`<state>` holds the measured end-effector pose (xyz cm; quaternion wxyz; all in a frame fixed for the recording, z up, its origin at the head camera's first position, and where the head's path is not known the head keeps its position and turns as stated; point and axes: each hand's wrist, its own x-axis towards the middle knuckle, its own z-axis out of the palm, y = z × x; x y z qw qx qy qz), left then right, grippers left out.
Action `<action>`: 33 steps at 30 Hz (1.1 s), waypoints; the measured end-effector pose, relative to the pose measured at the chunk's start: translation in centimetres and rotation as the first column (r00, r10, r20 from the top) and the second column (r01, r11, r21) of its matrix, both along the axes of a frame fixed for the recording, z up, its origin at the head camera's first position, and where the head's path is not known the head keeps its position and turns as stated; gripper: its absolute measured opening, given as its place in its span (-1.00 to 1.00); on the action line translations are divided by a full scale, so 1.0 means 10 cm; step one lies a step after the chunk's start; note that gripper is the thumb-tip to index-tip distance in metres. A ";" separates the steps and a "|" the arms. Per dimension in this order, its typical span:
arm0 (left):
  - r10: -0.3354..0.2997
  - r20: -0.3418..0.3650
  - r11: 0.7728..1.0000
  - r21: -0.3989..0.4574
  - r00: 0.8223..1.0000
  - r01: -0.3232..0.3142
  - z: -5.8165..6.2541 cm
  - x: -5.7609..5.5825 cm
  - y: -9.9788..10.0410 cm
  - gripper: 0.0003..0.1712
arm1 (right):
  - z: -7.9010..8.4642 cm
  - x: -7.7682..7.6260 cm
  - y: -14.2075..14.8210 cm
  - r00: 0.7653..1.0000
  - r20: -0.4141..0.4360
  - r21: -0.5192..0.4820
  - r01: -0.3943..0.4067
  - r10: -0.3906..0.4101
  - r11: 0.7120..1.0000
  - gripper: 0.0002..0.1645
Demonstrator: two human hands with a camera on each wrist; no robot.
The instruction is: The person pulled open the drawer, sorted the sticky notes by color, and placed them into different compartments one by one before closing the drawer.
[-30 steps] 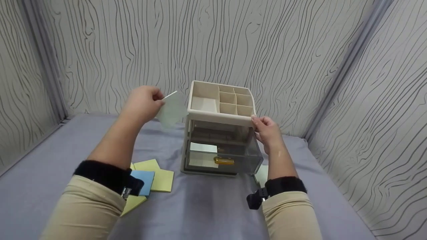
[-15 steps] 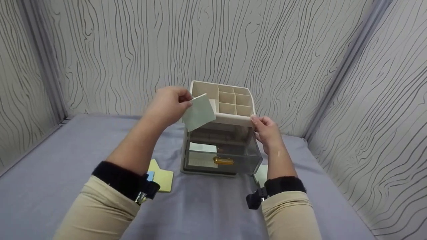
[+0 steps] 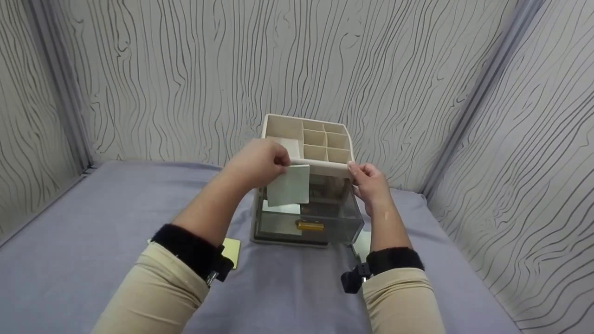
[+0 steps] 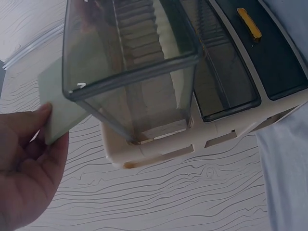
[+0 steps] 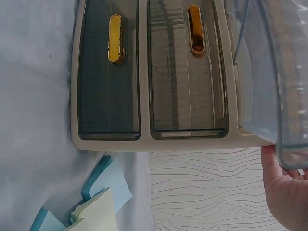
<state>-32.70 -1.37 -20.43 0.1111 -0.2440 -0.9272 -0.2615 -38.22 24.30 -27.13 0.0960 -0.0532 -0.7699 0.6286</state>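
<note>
A pale green sticky note pad [image 3: 292, 188] hangs upright from my left hand [image 3: 260, 163], pinched at its upper left corner. It is held above the pulled-out clear top drawer [image 3: 341, 225] of a cream desk organizer [image 3: 327, 165]. Another pale pad [image 3: 281, 208] shows inside that drawer, behind its gold handle [image 3: 310, 225]. Thumb and fingers of my right hand [image 3: 372, 185] grip the organizer's front right corner, just under the top tray. In the left wrist view, the held pad [image 4: 65, 103] is partly seen through the clear drawer.
Yellow pads [image 3: 231, 253] lie left on the grey cloth, mostly behind my left forearm. Pale green pads [image 3: 363, 242] and blue pads [image 5: 108, 180] lie right of the organizer. Two lower drawers [image 5: 187, 91] are closed. A patterned wall [image 3: 185, 69] stands behind.
My left hand has carried the pale green pad rightward and down, from left of the organizer to over the drawer. My right hand keeps its grip on the corner.
</note>
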 end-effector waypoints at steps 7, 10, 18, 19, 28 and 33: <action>-0.093 0.066 0.982 -0.162 0.993 0.102 -0.12 -0.04 0.03 -0.95 | -0.01 -0.01 0.00 1.000 -0.001 0.000 0.004 -0.004 1.000 -0.61; -0.112 0.083 0.971 -0.203 0.990 0.127 -0.13 -0.05 0.04 -0.93 | -0.01 -0.01 -0.01 1.000 -0.002 0.002 0.007 -0.007 1.000 -0.63; -0.049 0.005 0.940 -0.338 0.999 0.048 -0.15 -0.02 0.16 -0.77 | 0.01 -0.01 -0.02 1.000 -0.008 -0.005 0.025 -0.025 1.000 -0.67; -0.035 0.003 0.934 -0.356 0.999 0.034 -0.15 -0.02 0.19 -0.78 | 0.00 -0.01 -0.02 1.000 -0.006 -0.007 0.027 -0.027 1.000 -0.67; 0.040 -0.003 0.884 -0.466 0.999 -0.037 -0.19 0.01 0.30 -0.87 | -0.01 0.00 -0.01 1.000 -0.008 -0.005 0.025 -0.025 1.000 -0.66; 0.012 -0.024 0.861 -0.508 1.000 -0.023 -0.23 -0.01 0.34 -0.89 | -0.01 0.00 -0.01 0.999 -0.005 0.014 0.032 -0.032 0.999 -0.64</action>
